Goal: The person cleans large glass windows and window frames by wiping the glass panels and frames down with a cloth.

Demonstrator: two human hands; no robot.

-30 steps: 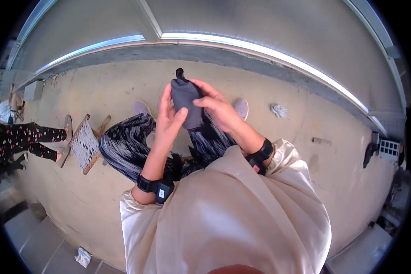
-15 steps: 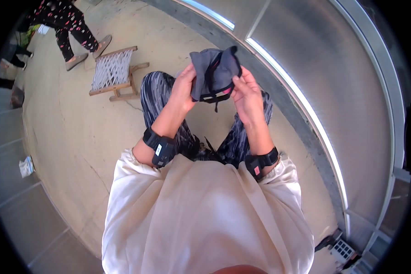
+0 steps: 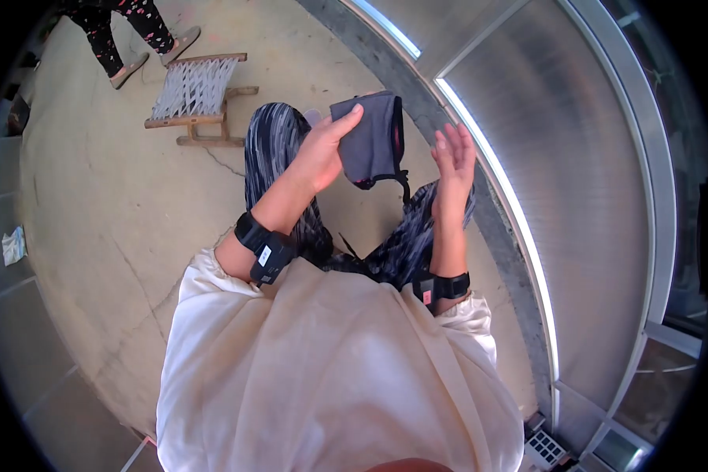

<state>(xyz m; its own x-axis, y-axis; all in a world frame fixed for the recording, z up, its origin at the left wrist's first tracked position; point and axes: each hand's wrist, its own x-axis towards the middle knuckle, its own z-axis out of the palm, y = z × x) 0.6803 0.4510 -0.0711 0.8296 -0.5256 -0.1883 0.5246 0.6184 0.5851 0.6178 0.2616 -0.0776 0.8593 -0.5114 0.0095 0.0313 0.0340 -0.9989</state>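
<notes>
A dark grey cloth item (image 3: pixel 368 141) with black edging and a short black cord hangs in front of me above my knees. My left hand (image 3: pixel 329 149) grips its left side, thumb lying on the front face and the other fingers hidden behind the cloth. To the right of it, my right hand (image 3: pixel 454 161) is raised with its fingers apart, touching nothing. A narrow dark opening with a bit of pink shows along the cloth's right edge.
A low wooden stool (image 3: pixel 193 90) with a woven seat stands at the upper left. Beyond it are a person's legs (image 3: pixel 106 39) in patterned trousers. A framed panel wall (image 3: pixel 558 173) curves along the right. White crumpled material (image 3: pixel 13 245) lies far left.
My right hand has let go of the cloth and moved off to the right. The cloth is turned and its opening looks narrower. The view has swung, shifting the stool and wall.
</notes>
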